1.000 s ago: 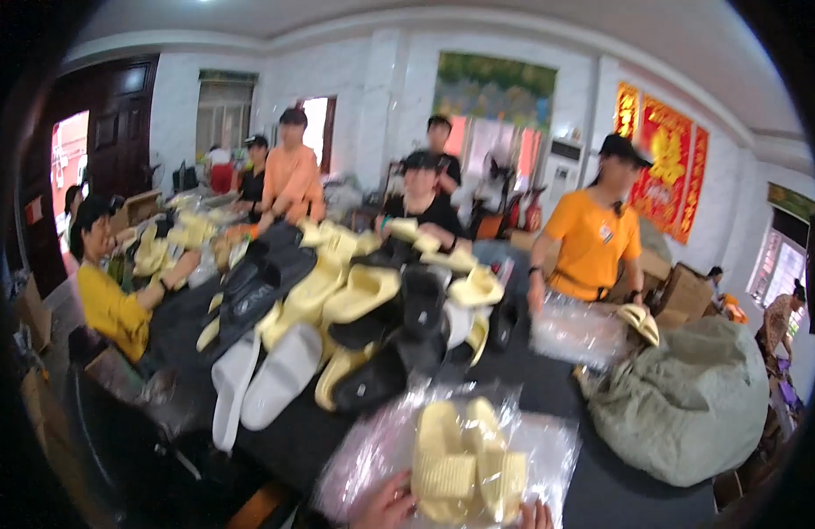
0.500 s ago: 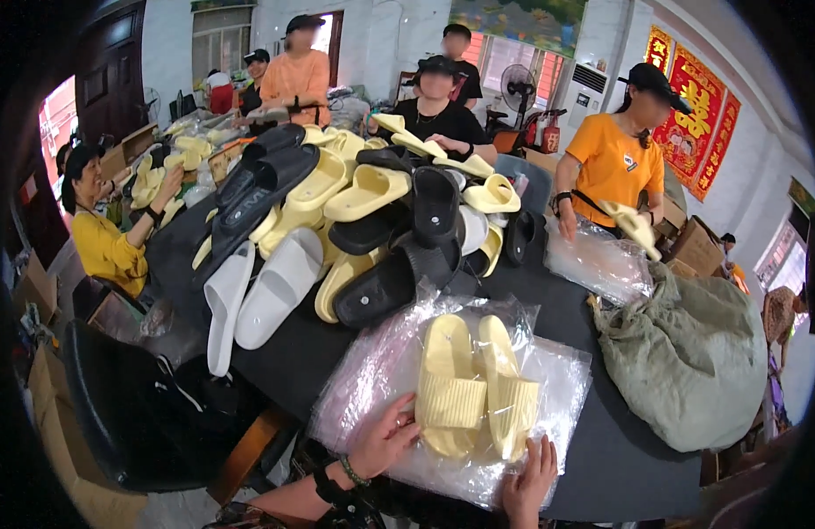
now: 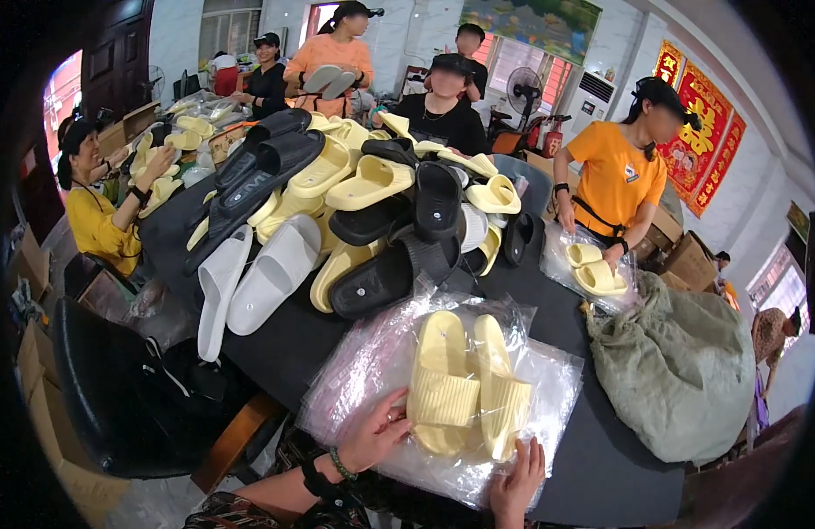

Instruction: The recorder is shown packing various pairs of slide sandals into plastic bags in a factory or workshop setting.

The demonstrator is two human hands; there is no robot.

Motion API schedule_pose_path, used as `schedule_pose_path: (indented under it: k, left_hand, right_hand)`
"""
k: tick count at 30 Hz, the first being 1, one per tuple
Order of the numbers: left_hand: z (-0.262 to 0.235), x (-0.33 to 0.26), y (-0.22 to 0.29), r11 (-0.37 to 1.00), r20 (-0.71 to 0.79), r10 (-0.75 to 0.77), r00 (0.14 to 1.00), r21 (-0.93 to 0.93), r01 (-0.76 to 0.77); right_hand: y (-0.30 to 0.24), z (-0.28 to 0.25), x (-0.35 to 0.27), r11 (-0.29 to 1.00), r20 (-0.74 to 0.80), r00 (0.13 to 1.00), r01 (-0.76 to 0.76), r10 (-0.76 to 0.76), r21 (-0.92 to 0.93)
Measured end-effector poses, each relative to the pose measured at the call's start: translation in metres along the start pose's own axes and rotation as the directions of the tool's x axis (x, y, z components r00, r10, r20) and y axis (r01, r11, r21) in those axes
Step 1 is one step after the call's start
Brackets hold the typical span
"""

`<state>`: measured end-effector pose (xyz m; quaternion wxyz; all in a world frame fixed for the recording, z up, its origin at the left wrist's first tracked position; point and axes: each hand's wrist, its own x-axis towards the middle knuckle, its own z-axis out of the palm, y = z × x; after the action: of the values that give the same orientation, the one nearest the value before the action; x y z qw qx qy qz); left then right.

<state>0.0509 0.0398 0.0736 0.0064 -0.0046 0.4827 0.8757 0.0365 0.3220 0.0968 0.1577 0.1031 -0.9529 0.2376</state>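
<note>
A pair of pale yellow slippers [image 3: 444, 398] lies with ribbed straps up in front of me. Clear film covers at least part of them, seemingly a plastic bag [image 3: 524, 309]; I cannot tell how far inside they sit. Beneath is a stack of clear plastic bags [image 3: 555, 375]. My left hand [image 3: 372, 436], fingers stretched out, touches the film beside the left slipper. Near the heel end of the right slipper, my right hand [image 3: 518, 478] rests with straight fingers on the plastic. Neither hand appears to grip anything.
A heap of yellow, black and grey slippers [image 3: 372, 183] fills the dark table [image 3: 623, 480] beyond the bags. A bulging green sack [image 3: 672, 370] stands at right, a black chair [image 3: 116, 388] at left. Across the table, a person in orange [image 3: 614, 167] handles bagged yellow slippers; several others stand around.
My hands and the yellow pair stay nearly in place; the view shifts slightly. The person in orange at right has brought a yellow slipper down onto the plastic bags.
</note>
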Motion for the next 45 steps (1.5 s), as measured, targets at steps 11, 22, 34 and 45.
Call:
schedule_pose_path:
  k: [11,22,34,45]
  left_hand:
    - [0.002,0.004,0.006,0.998,-0.002,-0.045,0.999,0.044,0.045]
    - [0.004,0.000,0.005,0.999,-0.029,-0.040,0.999,-0.036,0.039]
    - [0.000,0.002,0.000,0.998,0.011,-0.040,0.999,-0.038,0.040]
    - [0.009,0.003,0.012,0.998,0.010,-0.024,1.000,-0.066,0.025]
  right_hand:
    - [0.002,0.002,0.004,1.000,0.000,1.000,0.002,-0.002,-0.021]
    - [-0.007,-0.005,0.005,1.000,0.020,0.999,-0.030,0.030,0.002]
    - [0.001,-0.003,0.003,1.000,0.045,0.999,-0.016,0.017,-0.027]
    - [-0.002,-0.006,0.006,0.999,0.064,0.998,-0.020,0.021,-0.028]
